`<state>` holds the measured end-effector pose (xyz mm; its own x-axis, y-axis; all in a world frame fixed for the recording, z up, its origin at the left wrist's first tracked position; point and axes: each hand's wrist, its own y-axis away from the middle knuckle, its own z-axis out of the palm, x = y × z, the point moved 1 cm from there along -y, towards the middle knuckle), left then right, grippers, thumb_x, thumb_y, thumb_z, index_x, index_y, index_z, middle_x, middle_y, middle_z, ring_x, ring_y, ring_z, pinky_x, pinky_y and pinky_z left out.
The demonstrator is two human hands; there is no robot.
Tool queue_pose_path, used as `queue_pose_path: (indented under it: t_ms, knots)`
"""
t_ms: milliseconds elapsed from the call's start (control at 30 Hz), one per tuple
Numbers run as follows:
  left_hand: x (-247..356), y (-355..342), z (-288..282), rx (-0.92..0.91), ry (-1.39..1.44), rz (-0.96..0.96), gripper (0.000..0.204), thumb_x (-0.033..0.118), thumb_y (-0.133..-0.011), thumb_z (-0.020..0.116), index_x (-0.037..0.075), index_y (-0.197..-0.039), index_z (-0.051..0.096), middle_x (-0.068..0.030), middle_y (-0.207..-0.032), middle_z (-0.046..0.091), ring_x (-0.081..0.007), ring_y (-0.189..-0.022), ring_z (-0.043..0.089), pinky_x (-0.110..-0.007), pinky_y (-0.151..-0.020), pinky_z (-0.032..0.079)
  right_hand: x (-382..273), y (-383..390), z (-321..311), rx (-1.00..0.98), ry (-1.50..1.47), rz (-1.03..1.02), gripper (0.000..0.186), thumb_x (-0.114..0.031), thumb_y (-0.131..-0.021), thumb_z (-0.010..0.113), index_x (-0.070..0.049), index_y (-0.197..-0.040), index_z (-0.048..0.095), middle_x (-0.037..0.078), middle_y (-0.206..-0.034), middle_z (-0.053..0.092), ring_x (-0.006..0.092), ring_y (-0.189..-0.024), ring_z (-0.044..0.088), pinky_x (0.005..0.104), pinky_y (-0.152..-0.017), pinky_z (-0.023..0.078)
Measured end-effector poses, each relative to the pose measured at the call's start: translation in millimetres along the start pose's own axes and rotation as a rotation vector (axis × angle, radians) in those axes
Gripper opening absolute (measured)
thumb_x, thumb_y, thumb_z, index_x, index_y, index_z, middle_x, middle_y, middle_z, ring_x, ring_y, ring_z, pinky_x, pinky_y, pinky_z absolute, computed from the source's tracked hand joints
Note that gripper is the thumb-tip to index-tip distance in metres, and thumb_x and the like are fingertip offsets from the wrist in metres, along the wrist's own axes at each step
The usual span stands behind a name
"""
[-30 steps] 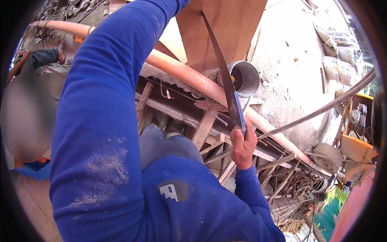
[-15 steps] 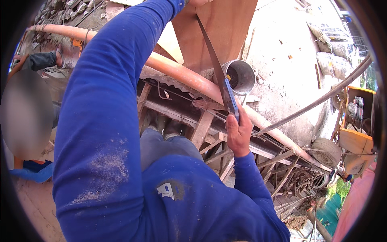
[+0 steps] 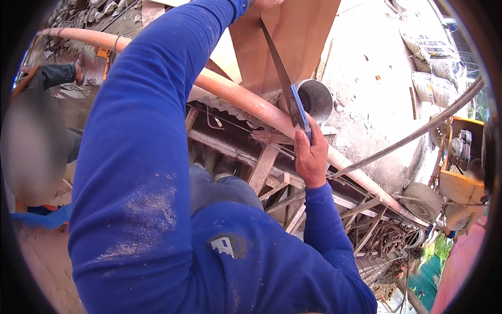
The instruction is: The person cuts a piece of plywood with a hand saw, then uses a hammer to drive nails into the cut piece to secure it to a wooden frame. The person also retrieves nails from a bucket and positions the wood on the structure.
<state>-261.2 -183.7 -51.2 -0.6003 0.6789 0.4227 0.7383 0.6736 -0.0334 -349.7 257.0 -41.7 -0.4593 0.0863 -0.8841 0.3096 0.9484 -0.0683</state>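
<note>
My right hand [image 3: 312,157] is wrapped round the blue handle [image 3: 299,107] of a handsaw. Its long dark blade [image 3: 276,55] slants up and to the left across a brown wooden board [image 3: 293,36], the tip lying on the board's face. At the top edge of the picture, my left hand [image 3: 267,3] is by the board; only a sliver of it shows and its fingers are cut off. Just right of the saw handle stands a grey metal bucket [image 3: 317,102].
A long orange pipe [image 3: 246,102] runs across in front of me, over a trench with timber props [image 3: 264,170]. Sacks [image 3: 431,86] lie at the right, near an orange machine with a wheel [image 3: 421,201]. Another person [image 3: 52,76] is at the far left.
My right hand has moved a little forward, away from my body, with the saw. My left arm has shifted slightly right in the picture.
</note>
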Motion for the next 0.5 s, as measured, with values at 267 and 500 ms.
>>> queue_pose_path:
  t_ms: [267, 500]
  knots:
    - [47, 7, -2, -0.001, -0.003, 0.0, 0.037, 0.033, -0.101, 0.063, 0.005, -0.123, 0.073, -0.0226, -0.119, 0.076, -0.0386, -0.114, 0.071, -0.048, -0.1, 0.054, -8, -121, 38, 0.076, -0.021, -0.052, 0.033, -0.019, -0.104, 0.067, 0.001, -0.131, 0.067, 0.017, -0.087, 0.07, 0.0195, -0.077, 0.066, 0.0376, -0.074, 0.053]
    - [24, -1, -7, -0.032, 0.057, -0.026, 0.038, 0.032, -0.1, 0.063, 0.005, -0.125, 0.074, -0.0221, -0.118, 0.076, -0.0381, -0.115, 0.072, -0.047, -0.101, 0.054, 10, -27, 15, 0.027, -0.043, 0.082, 0.046, -0.029, -0.106, 0.066, 0.001, -0.141, 0.063, 0.017, -0.103, 0.076, 0.0231, -0.085, 0.07, 0.0392, -0.083, 0.055]
